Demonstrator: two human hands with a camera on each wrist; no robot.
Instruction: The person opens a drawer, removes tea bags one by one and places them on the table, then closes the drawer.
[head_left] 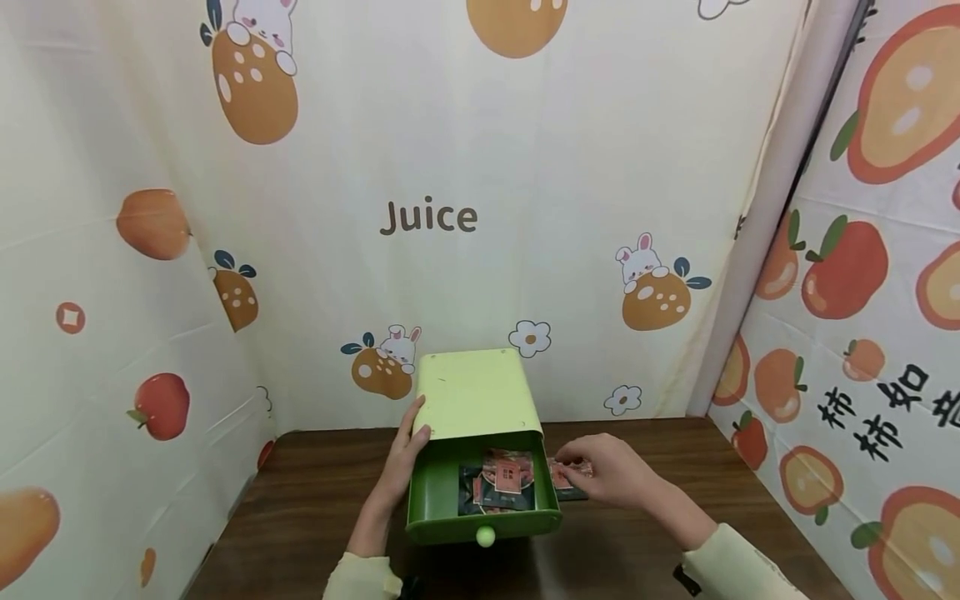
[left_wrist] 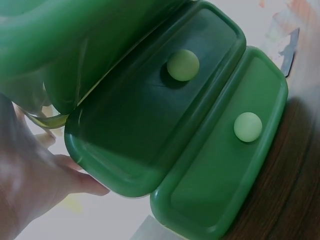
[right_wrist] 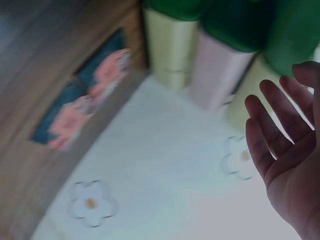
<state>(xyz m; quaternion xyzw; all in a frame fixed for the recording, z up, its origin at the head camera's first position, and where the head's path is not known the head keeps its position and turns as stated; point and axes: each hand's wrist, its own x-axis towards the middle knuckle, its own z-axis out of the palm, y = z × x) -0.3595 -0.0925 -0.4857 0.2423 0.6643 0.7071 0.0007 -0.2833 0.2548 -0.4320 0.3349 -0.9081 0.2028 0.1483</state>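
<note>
A small drawer cabinet [head_left: 472, 392] with a pale yellow top stands on the table. Its green top drawer [head_left: 435, 492] is pulled out, and several dark-and-red snack packets [head_left: 508, 479] lie inside. Against the cabinet's left side rests my left hand [head_left: 401, 467], its thumb by the front corner. My right hand [head_left: 611, 471] hovers right of the drawer; in the right wrist view its relaxed fingers [right_wrist: 272, 120] hold nothing. Two more packets [right_wrist: 87, 92] lie side by side on the table, partly hidden behind that hand in the head view.
Below the pulled-out drawer, two closed green drawers carry round pale knobs [left_wrist: 183, 65]. The brown wooden table [head_left: 315, 492] meets a printed curtain [head_left: 330, 292] behind the cabinet. More fruit-patterned cloth [head_left: 862, 350] hangs along the right side.
</note>
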